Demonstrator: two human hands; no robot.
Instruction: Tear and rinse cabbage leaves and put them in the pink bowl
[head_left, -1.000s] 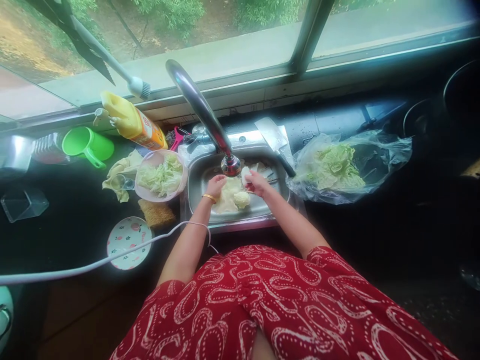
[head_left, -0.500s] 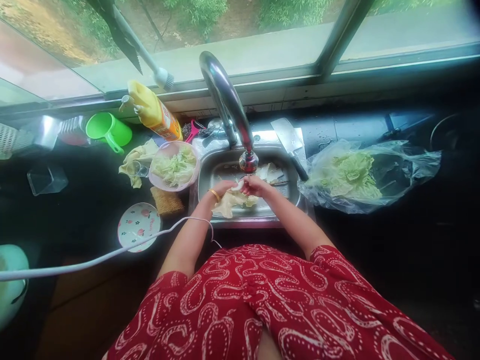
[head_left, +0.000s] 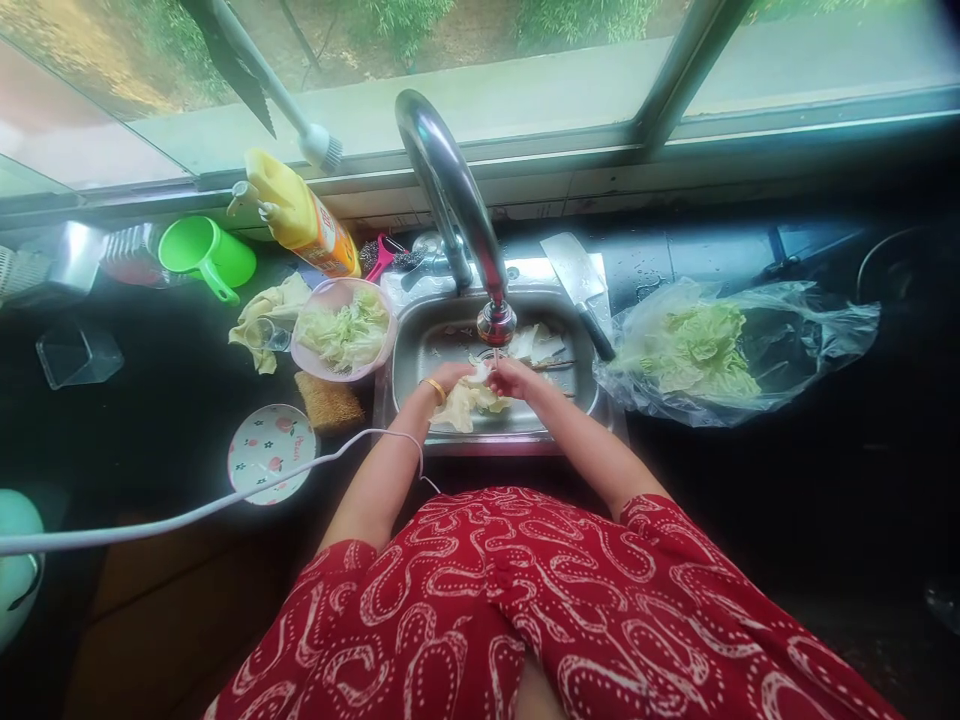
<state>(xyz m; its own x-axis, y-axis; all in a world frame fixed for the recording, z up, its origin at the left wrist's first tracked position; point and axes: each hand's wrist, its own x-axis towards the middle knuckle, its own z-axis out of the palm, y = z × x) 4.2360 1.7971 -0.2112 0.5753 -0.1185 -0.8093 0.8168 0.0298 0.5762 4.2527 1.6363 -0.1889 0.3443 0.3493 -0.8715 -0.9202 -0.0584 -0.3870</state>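
The shirt [head_left: 465,600] is red with white looping lines and dots. The mug [head_left: 196,248] is bright green, the bottle [head_left: 296,210] yellow and orange, the bowl [head_left: 387,345] pale pink, the sponge [head_left: 328,402] brown. The plate [head_left: 262,440] is white with pink fruit and dark flowers; the cabbage leaf [head_left: 463,406] is creamy yellow.

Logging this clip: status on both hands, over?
Left bare hand and right bare hand together at small white piece; grip unclear. Pale cream leaf below, in rounded steel sink. Curved chrome faucet overhead.

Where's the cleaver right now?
In the head view, the cleaver lies at the back right corner of the sink, right of the faucet, its dark handle pointing toward the plastic bag.
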